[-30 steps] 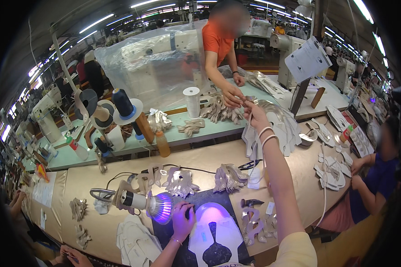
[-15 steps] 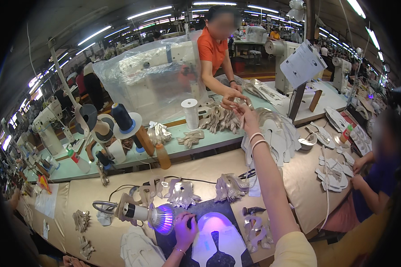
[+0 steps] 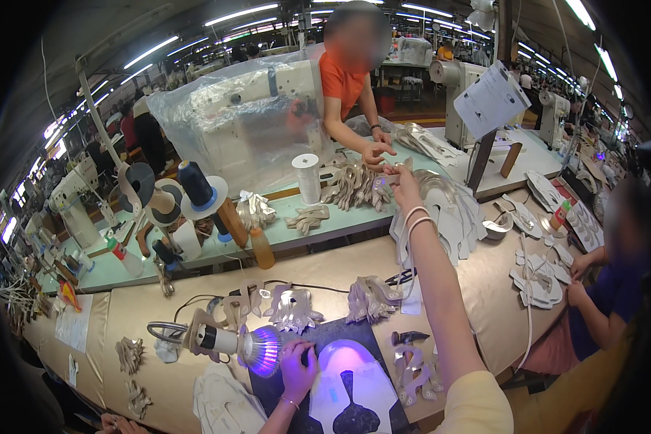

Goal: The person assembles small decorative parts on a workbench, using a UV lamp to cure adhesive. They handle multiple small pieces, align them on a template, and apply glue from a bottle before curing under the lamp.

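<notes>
My right arm stretches across the bench, and my right hand (image 3: 405, 186) meets the hand of a co-worker in orange at the far table. Its fingers are pinched together; whatever lies between them is too small to make out. My left hand (image 3: 299, 370) rests curled on a dark board (image 3: 333, 334), beside a lit lamp (image 3: 259, 351) with a purple glow. Something dark shows at its fingertips, its kind unclear. Right of this hand, a white cut shoe-upper piece (image 3: 354, 380) lies flat under the light, with a dark keyhole-shaped opening.
Metallic cut pieces (image 3: 294, 309) lie in stacks behind the board. A hammer (image 3: 410, 337) is at its right. White pieces (image 3: 224, 405) are piled left of it. Thread cones (image 3: 195, 186), an orange bottle (image 3: 262, 248) and a plastic-covered machine (image 3: 239, 116) stand beyond. Another person sits at right.
The co-worker's hand has drawn slightly back from my right hand, which has stayed outstretched with its fingers turned a little. My left hand keeps its place by the lamp.
</notes>
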`<state>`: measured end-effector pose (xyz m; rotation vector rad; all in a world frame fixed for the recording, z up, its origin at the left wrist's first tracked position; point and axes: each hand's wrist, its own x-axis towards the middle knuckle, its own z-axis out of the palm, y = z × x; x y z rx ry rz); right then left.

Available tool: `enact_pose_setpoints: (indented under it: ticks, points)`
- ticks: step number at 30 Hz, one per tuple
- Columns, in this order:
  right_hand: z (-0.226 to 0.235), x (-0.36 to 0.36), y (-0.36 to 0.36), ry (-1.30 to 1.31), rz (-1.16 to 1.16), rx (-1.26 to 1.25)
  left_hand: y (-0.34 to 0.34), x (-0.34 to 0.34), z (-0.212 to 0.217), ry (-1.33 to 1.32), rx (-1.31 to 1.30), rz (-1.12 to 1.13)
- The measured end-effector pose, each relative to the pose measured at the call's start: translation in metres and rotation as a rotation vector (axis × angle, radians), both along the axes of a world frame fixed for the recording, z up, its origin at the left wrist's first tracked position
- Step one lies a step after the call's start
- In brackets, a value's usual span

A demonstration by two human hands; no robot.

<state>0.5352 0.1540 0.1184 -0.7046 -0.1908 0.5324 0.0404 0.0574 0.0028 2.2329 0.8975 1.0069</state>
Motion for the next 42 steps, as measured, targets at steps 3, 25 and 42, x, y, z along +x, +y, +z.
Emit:
enact_pose_setpoints:
  ticks: [3,25,42]
  points:
    - [0.0,-0.003,0.001,-0.007,-0.03,-0.018,0.0,0.0,0.001,0.005,-0.009,-0.004]
    - [0.008,0.015,-0.013,-0.085,0.013,-0.477,0.0,0.0,0.005,-0.004,0.013,-0.005]
    - [0.19,-0.095,-0.176,-0.992,0.03,-0.848,-0.014,-0.008,0.024,-0.031,0.171,-0.164]
